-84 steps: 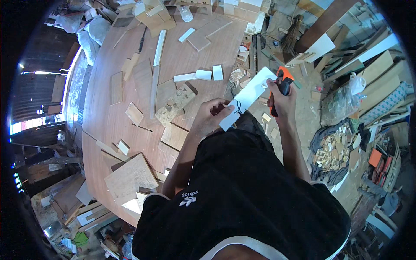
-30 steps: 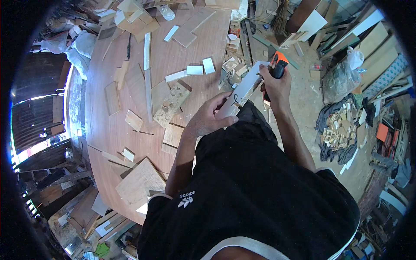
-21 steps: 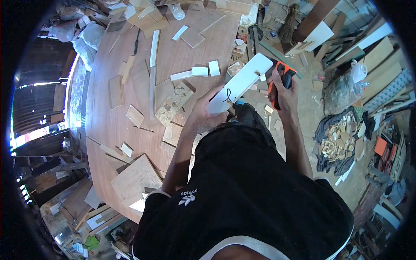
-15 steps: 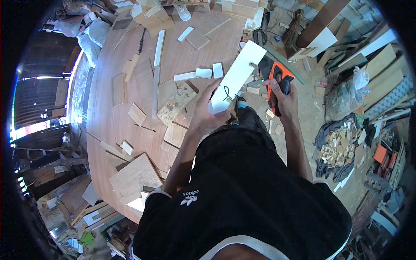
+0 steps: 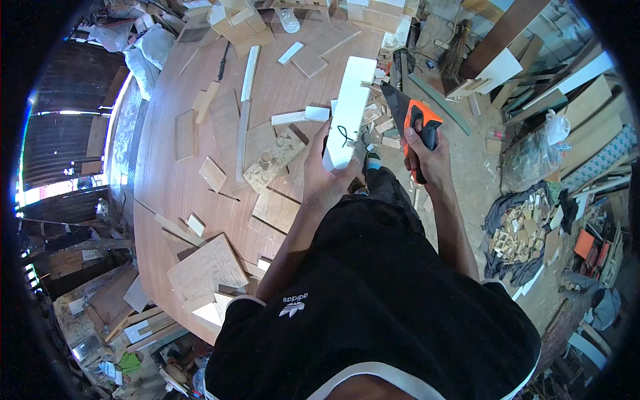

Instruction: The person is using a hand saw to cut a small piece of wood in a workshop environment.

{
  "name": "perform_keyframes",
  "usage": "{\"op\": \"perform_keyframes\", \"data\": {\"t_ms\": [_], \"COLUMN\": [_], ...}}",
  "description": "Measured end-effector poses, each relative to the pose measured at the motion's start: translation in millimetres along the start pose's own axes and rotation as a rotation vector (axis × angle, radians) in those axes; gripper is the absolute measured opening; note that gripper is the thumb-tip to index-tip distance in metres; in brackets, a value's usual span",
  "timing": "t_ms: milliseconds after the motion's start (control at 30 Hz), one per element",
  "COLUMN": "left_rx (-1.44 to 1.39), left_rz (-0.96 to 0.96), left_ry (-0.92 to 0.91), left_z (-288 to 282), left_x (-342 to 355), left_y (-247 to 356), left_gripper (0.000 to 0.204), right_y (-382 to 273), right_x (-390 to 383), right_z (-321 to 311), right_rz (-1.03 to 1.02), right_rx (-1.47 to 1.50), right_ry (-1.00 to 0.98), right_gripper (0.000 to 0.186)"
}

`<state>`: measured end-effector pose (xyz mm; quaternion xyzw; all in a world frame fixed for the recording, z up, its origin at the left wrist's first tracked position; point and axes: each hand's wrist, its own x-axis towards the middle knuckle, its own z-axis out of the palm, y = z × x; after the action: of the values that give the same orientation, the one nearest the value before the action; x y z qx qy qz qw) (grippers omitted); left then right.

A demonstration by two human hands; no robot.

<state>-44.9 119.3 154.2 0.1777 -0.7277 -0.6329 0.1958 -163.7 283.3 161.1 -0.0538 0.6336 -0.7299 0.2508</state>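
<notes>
White board by the edge of the surface: your left hand has fingers clamped low, probably leaving its face clear; your right hand has fingers wrapped round the orange saw.

A left hand, a right hand, so that's two hands in play, with one saw and one white board: one apiece! Over to the tabletop: three white blocks towards its right edge, the third partly hidden, and one white strip nearer the far edge. One clear jar right up at that far edge, one thin dark stick, one pitted block, and by the near left corner, one square board. Off beyond the right edge: one broom, one green strip, one clear bag, and one heap of offcuts, far too many to count!
</notes>
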Motion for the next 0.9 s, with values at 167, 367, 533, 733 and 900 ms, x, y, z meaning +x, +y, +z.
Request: {"op": "perform_keyframes", "data": {"t_ms": [167, 367, 533, 733, 900], "left_rx": [-0.007, -0.046, 0.082, 0.136, 0.203], "left_rz": [-0.044, 0.041, 0.190, 0.171, 0.145], "left_ry": [0.014, 0.073, 0.252, 0.497, 0.564], "left_z": [-0.5, 2.7, 4.2, 13.9, 15.1], "left_x": [2.7, 3.0, 3.9, 2.0, 2.0], "left_y": [5.0, 2.3, -5.6, -6.8, -11.6], "left_gripper": [0.071, 0.073, 0.071, 0.072, 0.076], "right_y": [1.6, 3.6, 3.7, 4.0, 3.0], "right_x": [-0.4, 0.9, 2.1, 2.0, 0.4], "right_z": [0.5, -0.2, 1.1, 4.5, 7.9], "right_rz": [0.022, 0.040, 0.041, 0.053, 0.101], "right_rx": [-0.008, -0.008, -0.033, -0.012, -0.090], "right_ry": [0.017, 0.024, 0.026, -0.014, 0.006], "right_gripper": [0.020, 0.020, 0.020, 0.021, 0.025]}}
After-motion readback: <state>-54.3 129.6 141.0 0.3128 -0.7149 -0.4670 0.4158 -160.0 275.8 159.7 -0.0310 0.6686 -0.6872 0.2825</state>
